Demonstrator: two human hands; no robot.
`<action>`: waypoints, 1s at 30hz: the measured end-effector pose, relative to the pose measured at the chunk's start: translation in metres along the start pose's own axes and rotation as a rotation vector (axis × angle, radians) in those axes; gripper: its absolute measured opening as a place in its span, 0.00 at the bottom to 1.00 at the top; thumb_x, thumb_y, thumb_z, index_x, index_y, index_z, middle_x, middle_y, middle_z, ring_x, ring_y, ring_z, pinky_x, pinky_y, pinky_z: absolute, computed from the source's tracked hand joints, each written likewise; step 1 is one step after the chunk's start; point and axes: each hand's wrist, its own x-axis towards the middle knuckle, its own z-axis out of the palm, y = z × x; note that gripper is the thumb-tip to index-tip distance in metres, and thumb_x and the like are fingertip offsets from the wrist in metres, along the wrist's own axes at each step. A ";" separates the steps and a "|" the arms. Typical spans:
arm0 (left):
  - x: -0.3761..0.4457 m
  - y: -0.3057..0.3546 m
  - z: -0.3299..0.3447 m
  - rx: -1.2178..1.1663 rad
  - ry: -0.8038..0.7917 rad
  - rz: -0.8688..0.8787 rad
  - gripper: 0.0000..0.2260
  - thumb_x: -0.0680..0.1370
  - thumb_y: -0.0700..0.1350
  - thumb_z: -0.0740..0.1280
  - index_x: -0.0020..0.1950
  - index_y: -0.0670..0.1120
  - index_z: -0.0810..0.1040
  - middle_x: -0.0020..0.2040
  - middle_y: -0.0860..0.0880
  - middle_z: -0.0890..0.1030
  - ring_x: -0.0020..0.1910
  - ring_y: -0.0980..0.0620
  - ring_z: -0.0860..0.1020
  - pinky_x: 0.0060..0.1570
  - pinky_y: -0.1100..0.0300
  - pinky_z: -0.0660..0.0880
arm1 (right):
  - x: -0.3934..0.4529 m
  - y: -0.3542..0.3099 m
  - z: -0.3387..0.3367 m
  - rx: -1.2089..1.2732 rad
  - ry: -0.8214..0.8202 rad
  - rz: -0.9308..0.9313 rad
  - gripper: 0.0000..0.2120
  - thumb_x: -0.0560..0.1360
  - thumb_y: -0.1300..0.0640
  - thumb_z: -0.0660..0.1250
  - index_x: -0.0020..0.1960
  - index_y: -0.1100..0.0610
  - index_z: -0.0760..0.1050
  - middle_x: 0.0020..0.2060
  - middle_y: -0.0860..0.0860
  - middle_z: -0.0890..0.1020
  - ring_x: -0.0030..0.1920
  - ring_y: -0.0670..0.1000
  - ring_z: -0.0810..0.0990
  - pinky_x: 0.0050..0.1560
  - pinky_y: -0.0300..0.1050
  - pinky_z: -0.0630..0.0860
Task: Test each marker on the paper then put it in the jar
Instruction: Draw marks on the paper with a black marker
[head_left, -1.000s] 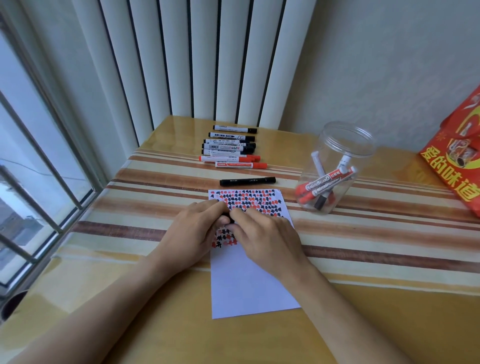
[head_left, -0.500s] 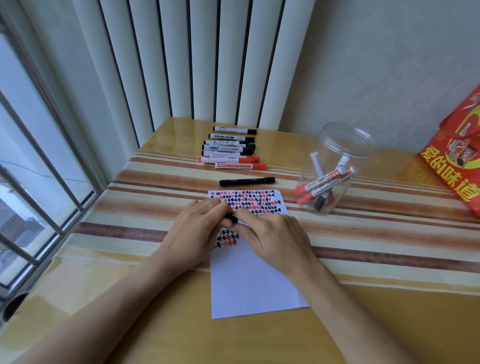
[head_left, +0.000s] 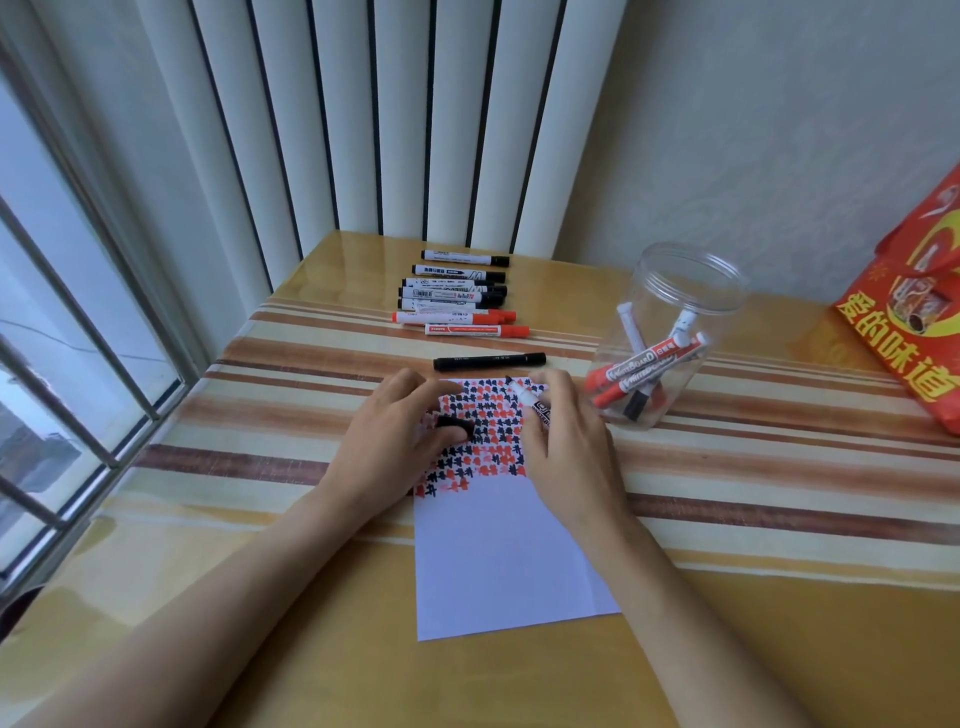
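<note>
A white sheet of paper (head_left: 498, 561) lies on the table, its upper half covered with rows of black and red marks. My right hand (head_left: 563, 447) grips an uncapped white marker (head_left: 527, 395), whose black tip points up-left over the marks. My left hand (head_left: 395, 436) rests on the paper's left edge and pinches the black cap (head_left: 456, 423). To the right stands a clear plastic jar (head_left: 670, 332), open at the top, with several red and black markers inside.
A black marker (head_left: 488, 361) lies just beyond the paper. Farther back lies a row of several black and red markers (head_left: 457, 293). A red bag (head_left: 914, 322) stands at the right edge. A window runs along the left, vertical blinds behind.
My hands were together over the paper on a capped marker. They have since pulled apart: the cap came off in my left hand, the marker body stayed in my right.
</note>
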 end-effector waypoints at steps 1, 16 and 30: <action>-0.001 -0.001 -0.001 0.005 -0.013 0.002 0.22 0.78 0.60 0.68 0.68 0.52 0.76 0.56 0.53 0.75 0.57 0.51 0.74 0.54 0.55 0.72 | 0.000 0.000 -0.001 0.042 0.009 0.022 0.11 0.82 0.61 0.62 0.64 0.56 0.70 0.54 0.50 0.79 0.49 0.54 0.78 0.45 0.54 0.76; -0.024 -0.023 -0.021 0.355 -0.357 -0.021 0.35 0.75 0.76 0.39 0.81 0.66 0.42 0.84 0.54 0.44 0.80 0.58 0.35 0.78 0.44 0.37 | 0.007 -0.007 -0.015 1.509 -0.298 0.536 0.20 0.82 0.71 0.56 0.68 0.58 0.77 0.55 0.58 0.83 0.55 0.57 0.85 0.51 0.50 0.84; -0.022 -0.022 -0.019 0.350 -0.326 -0.037 0.35 0.76 0.73 0.37 0.82 0.64 0.48 0.84 0.53 0.50 0.82 0.54 0.41 0.78 0.43 0.41 | -0.007 -0.025 -0.008 0.957 -0.364 0.347 0.05 0.78 0.58 0.67 0.51 0.59 0.75 0.36 0.61 0.76 0.30 0.54 0.73 0.24 0.41 0.66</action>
